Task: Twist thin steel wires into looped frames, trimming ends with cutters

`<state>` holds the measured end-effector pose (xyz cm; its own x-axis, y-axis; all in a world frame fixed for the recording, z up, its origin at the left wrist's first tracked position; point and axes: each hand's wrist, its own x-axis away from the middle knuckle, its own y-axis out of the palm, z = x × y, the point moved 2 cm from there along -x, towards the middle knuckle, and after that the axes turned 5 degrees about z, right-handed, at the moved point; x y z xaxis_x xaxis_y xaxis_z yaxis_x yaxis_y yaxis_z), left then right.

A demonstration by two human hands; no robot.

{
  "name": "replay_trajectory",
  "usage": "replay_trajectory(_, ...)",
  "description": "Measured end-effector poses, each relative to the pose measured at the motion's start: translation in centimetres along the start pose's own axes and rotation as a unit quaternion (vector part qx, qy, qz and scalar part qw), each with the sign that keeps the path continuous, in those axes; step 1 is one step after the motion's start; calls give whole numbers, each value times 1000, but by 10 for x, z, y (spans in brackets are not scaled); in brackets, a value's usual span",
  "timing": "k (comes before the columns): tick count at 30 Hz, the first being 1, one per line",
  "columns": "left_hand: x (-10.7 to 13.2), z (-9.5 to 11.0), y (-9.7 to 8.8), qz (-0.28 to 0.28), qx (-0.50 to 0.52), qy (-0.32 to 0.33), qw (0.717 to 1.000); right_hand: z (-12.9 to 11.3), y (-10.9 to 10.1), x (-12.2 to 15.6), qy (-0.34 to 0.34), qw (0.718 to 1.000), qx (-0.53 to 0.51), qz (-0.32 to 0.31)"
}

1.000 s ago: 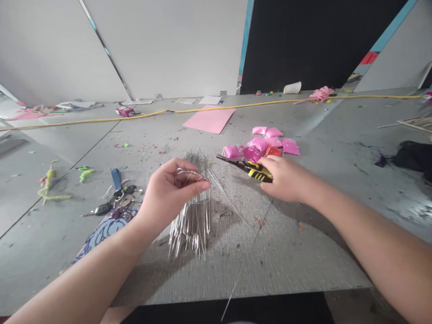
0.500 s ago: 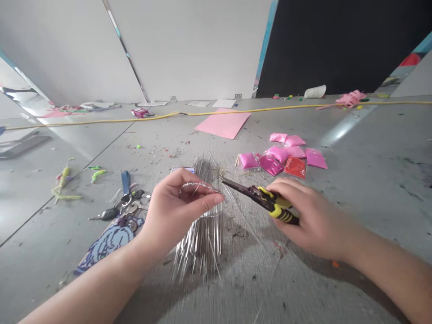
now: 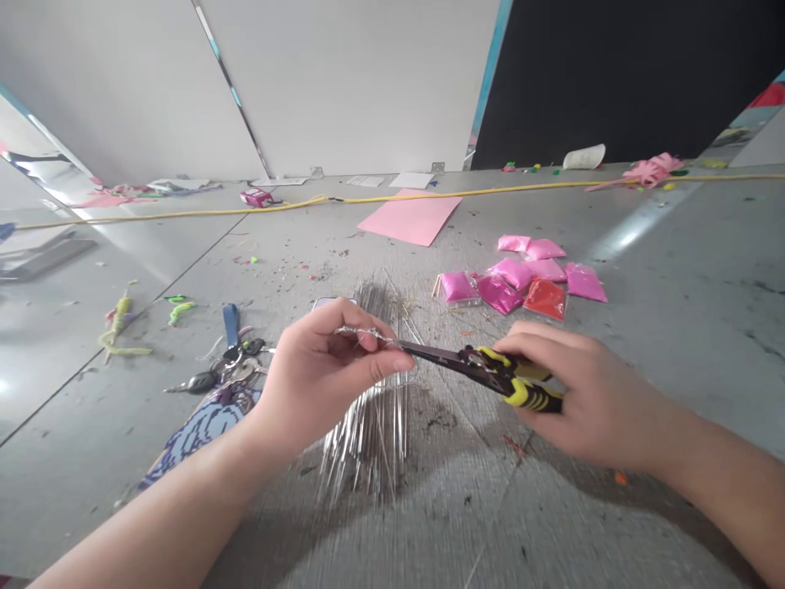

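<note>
Left hand (image 3: 334, 380): thumb and fingers pressed together in a pinch, with the twisted wire (image 3: 368, 332) caught just short of its end.
Twisted wire: raised above the bench (image 3: 662, 327), along the pinching fingers; a thin curve of wire shows under the thumb, and I cannot tell whether it is the same piece.
Pinch: best held firm and close to the end, so the strand cannot turn, with the thumb clear of the bite.
Plier tips: at the wire's end, right beside the thumb; jaws nearly together, though whether they have bitten cannot be told.
Bite: line the tips up with the strand and squeeze gently first; a skewed grip could slip or nick the wire.
Right hand (image 3: 582, 393): fingers wrapped around the yellow-and-black handles of the pliers (image 3: 484, 375), little gap between them.
Wrist: a small, slow motion should suit such thin wire, with the left hand as the anchor.
Wire bundle (image 3: 361, 446): straight lengths lying under the left hand; room above it helps avoid snagging.
Packets (image 3: 513, 273): pink ones and a red one, beyond the pliers, out of the way.
Keys (image 3: 236, 368): on the bench beside the left forearm.
</note>
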<state>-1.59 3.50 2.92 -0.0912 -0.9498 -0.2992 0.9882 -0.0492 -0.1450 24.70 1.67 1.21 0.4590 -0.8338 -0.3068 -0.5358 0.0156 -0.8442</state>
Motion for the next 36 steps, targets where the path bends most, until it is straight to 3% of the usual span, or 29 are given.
replay_trajectory(9,-4,3,-3,-26,3,15,1000,0,0,0,5,999,6,-39)
replay_trajectory(16,-4,2,0,-33,48,-49,997,5,-2,2,-32,999,22,36)
replay_trajectory(20,-3,2,0,-46,79,-51,995,5,-7,3,-64,994,47,72)
replay_trajectory(24,-3,1,-1,-57,76,-25,995,6,-9,3,-85,991,64,86)
replay_trajectory(30,-3,2,-6,-96,11,77,992,6,-12,2,-100,990,86,49)
replay_trajectory(36,-4,3,-9,-137,8,135,981,3,-14,2,-130,983,117,59)
